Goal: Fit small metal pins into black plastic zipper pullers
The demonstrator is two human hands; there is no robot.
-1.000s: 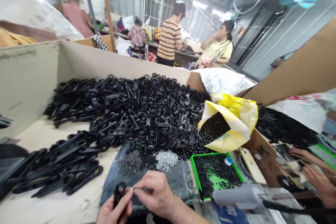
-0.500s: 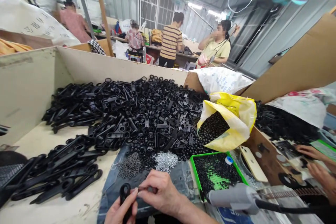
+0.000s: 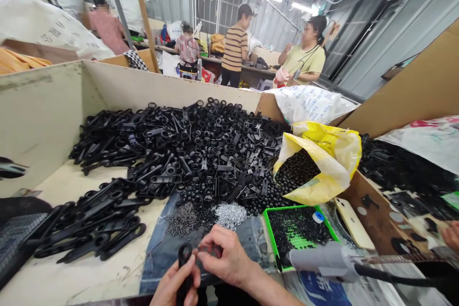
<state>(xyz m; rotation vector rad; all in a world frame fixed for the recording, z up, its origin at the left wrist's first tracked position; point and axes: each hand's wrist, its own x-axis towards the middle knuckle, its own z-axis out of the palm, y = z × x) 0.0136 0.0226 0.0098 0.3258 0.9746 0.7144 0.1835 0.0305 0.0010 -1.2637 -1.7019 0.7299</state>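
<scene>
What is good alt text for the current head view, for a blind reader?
A person's left hand holds a black part with a ring end; the right hand is beside it, over a bluish cloth. Beyond are silver pieces and a big heap of black parts. A green tray and a yellow bag are on the right.

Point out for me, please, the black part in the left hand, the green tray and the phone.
Black part (image 3: 181, 259): head view, on its ringed end, above the thumb of the left hand (image 3: 172, 283).
Green tray (image 3: 271, 235): head view, on its left rim.
Phone (image 3: 354, 224): head view, on its back.
</scene>
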